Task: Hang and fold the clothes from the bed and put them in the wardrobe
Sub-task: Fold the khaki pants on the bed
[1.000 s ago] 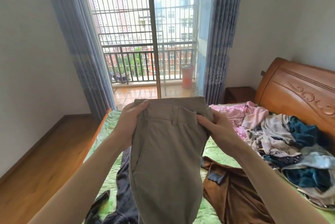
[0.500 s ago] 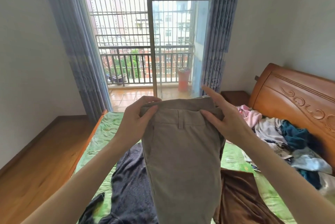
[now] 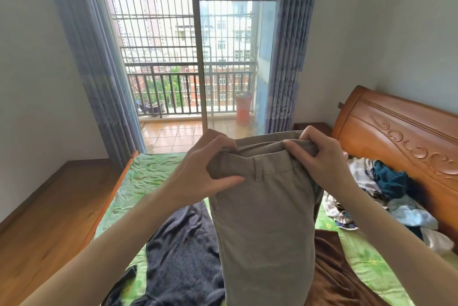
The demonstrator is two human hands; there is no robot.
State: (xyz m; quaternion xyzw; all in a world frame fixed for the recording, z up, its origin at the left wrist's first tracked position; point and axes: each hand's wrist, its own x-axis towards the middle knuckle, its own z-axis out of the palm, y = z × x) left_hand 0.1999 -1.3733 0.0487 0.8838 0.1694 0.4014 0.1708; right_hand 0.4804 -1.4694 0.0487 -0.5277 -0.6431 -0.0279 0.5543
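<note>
A pair of khaki trousers point(image 3: 265, 226) hangs in front of me above the bed, its legs dropping out of view at the bottom. My left hand point(image 3: 205, 172) grips the waistband's left side, fingers curled round the bunched cloth. My right hand point(image 3: 322, 157) grips the waistband's right side from above. Beneath the trousers a dark grey garment point(image 3: 181, 251) lies flat on the green sheet point(image 3: 148, 176), and a brown garment point(image 3: 339, 271) lies to its right. A heap of mixed clothes point(image 3: 386, 191) sits against the headboard.
A carved wooden headboard point(image 3: 401, 142) stands at the right, with a bedside cabinet point(image 3: 312, 127) in the corner. A glass balcony door point(image 3: 198, 62) with blue curtains point(image 3: 94, 77) faces me. Wooden floor point(image 3: 49, 214) runs along the bed's left side.
Both hands have closed tighter on the waistband, and my right hand's fingers, spread before, now curl over the top edge. The view has shifted left, hiding more of the heap.
</note>
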